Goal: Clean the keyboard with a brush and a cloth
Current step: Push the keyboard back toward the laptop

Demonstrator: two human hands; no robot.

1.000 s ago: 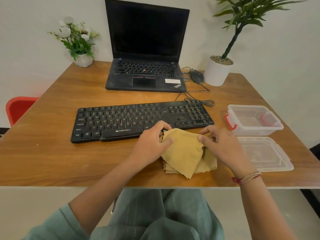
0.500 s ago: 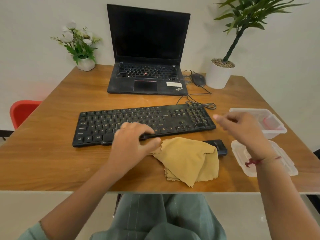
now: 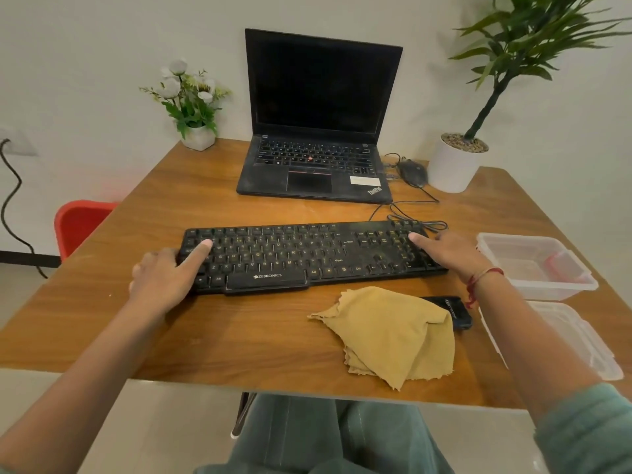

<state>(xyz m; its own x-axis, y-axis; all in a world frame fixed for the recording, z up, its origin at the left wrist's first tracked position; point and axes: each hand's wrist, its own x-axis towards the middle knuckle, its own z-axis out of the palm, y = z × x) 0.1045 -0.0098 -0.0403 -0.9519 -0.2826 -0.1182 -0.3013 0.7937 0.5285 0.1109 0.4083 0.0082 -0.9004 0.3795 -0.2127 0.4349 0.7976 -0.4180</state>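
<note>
The black keyboard lies across the middle of the wooden table. My left hand holds its left end, thumb laid on the keys and fingers round the edge. At the right end my right hand holds it the same way, its fingers hidden behind the edge. A crumpled yellow cloth lies on the table in front of the keyboard, touched by neither hand. A small black object, possibly the brush, pokes out from under the cloth's right side.
An open laptop stands behind the keyboard, with a mouse and cables beside it. A clear plastic box and its lid sit at the right edge. A potted plant, a flower pot, and a red chair are around.
Both hands let go of the yellow cloth and moved apart to the two ends of the keyboard. The black object beside the cloth came into view.
</note>
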